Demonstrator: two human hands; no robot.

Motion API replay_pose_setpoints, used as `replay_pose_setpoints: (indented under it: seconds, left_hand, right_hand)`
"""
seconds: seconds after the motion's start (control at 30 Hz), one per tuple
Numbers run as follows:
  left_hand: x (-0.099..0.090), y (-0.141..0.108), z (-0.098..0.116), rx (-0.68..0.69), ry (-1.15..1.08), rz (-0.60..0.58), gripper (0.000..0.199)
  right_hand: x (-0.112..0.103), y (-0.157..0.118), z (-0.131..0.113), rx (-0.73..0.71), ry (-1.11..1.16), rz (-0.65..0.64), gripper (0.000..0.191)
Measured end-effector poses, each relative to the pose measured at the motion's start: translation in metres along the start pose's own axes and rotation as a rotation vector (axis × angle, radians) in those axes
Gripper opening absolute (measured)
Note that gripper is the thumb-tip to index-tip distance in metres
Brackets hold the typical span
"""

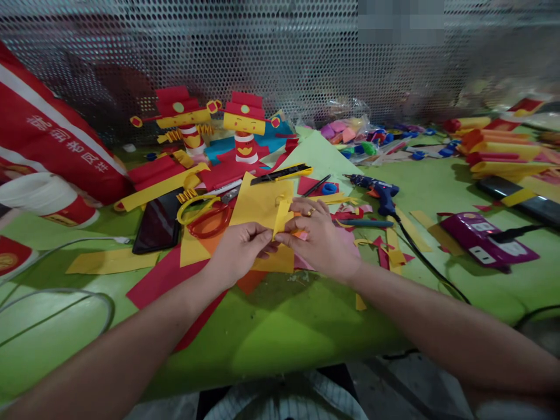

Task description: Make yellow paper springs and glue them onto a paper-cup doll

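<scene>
Between my fingertips is a small folded strip of yellow paper (282,217), held upright over a yellow sheet (258,201). My left hand (240,249) pinches its lower left edge. From the right, my right hand (318,238), with a ring on one finger, grips the same strip, its thumb and fingers close to the left thumb. Yellow-handled scissors (198,210) and a red-handled pair (212,221) lie left of the hands. A yellow and black cutter (284,174) rests on the sheet's far end. Right of it are a black pen (317,185) and a blue tape ring (329,188).
Two paper figures (186,116) with red hats stand at the back. A dark phone (158,223) and paper cups (52,198) are at left. A blue glue gun (378,191), its cord, and a purple power socket (485,240) lie at right. Behind rises a perforated metal panel (280,64).
</scene>
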State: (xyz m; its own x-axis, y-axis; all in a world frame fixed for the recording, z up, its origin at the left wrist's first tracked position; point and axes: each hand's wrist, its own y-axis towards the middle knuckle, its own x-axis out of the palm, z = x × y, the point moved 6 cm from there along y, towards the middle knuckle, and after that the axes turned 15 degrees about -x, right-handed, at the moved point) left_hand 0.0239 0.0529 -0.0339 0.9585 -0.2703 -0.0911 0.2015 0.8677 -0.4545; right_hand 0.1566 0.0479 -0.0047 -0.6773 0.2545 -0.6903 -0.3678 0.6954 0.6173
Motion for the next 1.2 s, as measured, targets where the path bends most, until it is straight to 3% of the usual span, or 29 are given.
replay_pose_setpoints:
  seconds: [0.27,0.47,0.87,0.93,1.1,1.2]
  left_hand:
    - [0.000,-0.006,0.007,0.115,0.172,0.031,0.019]
    - [-0.001,-0.008,0.013,0.210,0.345,0.122,0.021]
    - [0.000,-0.006,0.010,0.210,0.192,0.083,0.020]
    - [0.001,-0.008,0.011,0.214,0.235,0.085,0.021]
    - [0.002,-0.014,0.017,0.286,0.381,0.124,0.021]
    - [0.002,-0.014,0.016,0.296,0.370,0.106,0.023]
  right_hand:
    - [0.001,0.000,0.002,0.030,-0.038,-0.021,0.025]
    - [-0.002,-0.002,-0.003,-0.048,-0.084,-0.002,0.024]
    - [-0.005,0.000,-0.002,-0.001,-0.052,0.021,0.019]
    - [-0.004,0.001,-0.001,0.025,-0.050,-0.023,0.022]
    - [0.005,0.004,0.000,0.114,0.091,-0.287,0.029]
    - [0.008,0.003,0.003,0.213,0.273,-0.331,0.035]
